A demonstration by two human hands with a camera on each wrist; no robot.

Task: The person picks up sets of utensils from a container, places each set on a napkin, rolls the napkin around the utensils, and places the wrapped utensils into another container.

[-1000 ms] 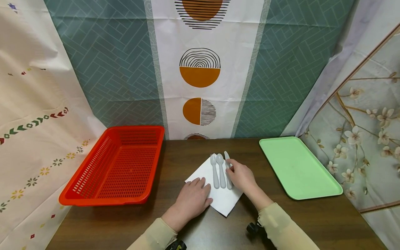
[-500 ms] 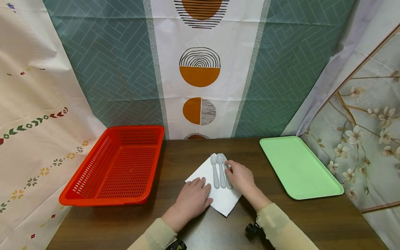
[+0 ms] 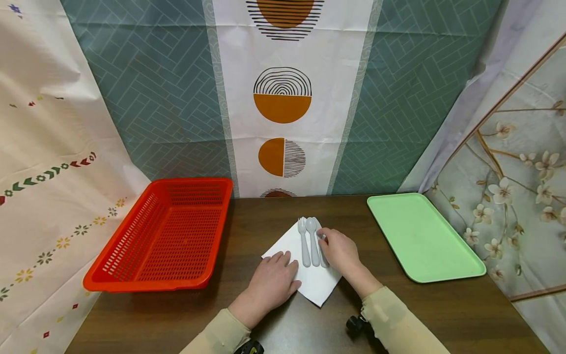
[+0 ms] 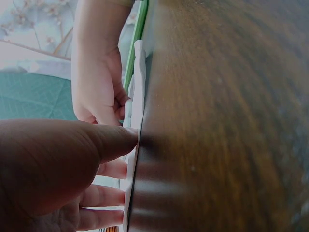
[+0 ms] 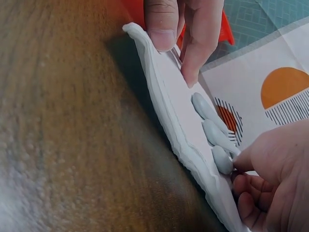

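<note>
A white folded napkin lies turned cornerwise on the table. On it a grey fork, a grey spoon and a grey knife lie side by side. My right hand pinches the knife, at the right of the row, and covers part of its upper length. The right wrist view shows the thumb and curled fingers by the handle end. My left hand rests on the napkin's left side with its fingers straight, left of the fork. In the left wrist view its thumb presses the napkin's edge.
A red slotted plastic basket stands on the left of the brown wooden table. A light green tray lies on the right. Patterned cloths hang behind and at both sides.
The knife has slid toward me and now its tip lies about level with the spoon's top. My right hand shifted slightly left with it. My left hand stayed in place.
</note>
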